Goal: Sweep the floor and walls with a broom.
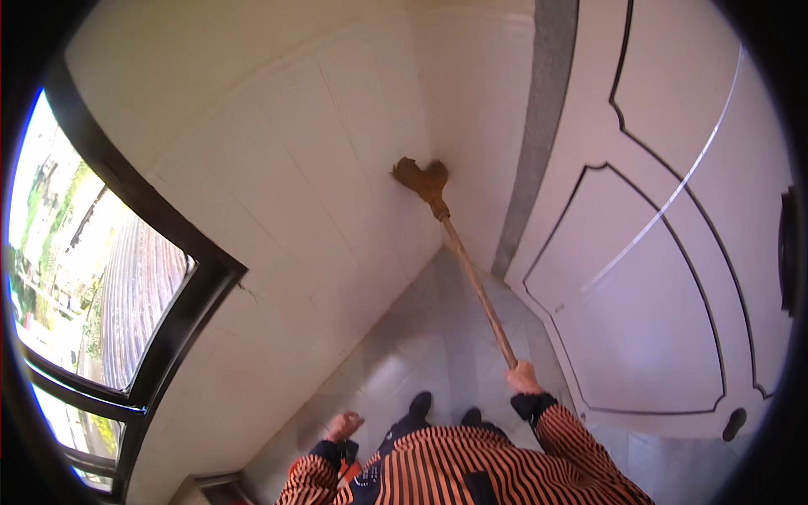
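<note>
A broom [477,286] with a long wooden handle slants up and away from me. My right hand [525,378] is closed around the lower end of that handle. Its brown bristle head [423,182] is up at the white wall, close to the inside corner. I cannot tell how firmly the bristles press on it. My left hand [343,426] hangs low in front of me, fingers curled in, with no object showing in it. Beside that wrist is an orange-red patch [348,474], mostly covered by my sleeve; its kind is unclear.
A dark-framed window [160,337] is on the left. To the right stands a white panelled door [640,320] with dark trim lines, next to a grey door frame [539,126]. Pale floor tiles [438,337] run into the corner, and my dark shoes [421,404] stand on them.
</note>
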`<state>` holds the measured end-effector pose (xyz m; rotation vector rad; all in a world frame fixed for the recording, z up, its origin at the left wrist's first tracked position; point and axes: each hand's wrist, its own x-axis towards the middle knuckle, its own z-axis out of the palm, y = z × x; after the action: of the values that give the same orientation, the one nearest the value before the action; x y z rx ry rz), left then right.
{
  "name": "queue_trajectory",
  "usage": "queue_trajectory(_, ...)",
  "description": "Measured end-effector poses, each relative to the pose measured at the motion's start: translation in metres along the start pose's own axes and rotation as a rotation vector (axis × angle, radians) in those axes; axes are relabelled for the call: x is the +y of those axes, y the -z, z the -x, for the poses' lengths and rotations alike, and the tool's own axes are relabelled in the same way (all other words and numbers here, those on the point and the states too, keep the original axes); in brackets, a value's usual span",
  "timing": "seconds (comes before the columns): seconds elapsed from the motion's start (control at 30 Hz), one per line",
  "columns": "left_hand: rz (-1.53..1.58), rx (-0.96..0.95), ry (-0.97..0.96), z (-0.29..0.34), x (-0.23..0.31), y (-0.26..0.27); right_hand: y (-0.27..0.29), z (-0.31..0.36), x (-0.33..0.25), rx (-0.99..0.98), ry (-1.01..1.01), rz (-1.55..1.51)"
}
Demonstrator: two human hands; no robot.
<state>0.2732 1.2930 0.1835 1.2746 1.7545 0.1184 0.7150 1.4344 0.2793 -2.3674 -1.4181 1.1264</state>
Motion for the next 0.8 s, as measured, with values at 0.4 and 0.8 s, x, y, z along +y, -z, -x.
queue_trajectory(0.4, 0.449, -0.020, 0.132, -0.151, -0.059, -0.064, -0.133, -0.116, 0.077, 0.109, 0.109, 0.004)
queue_trajectory(0.8, 0.519, -0.087, 0.354, -0.329, -0.141, -0.001, -0.247, -0.359, -0.041, 0.004, -0.059, 0.334)
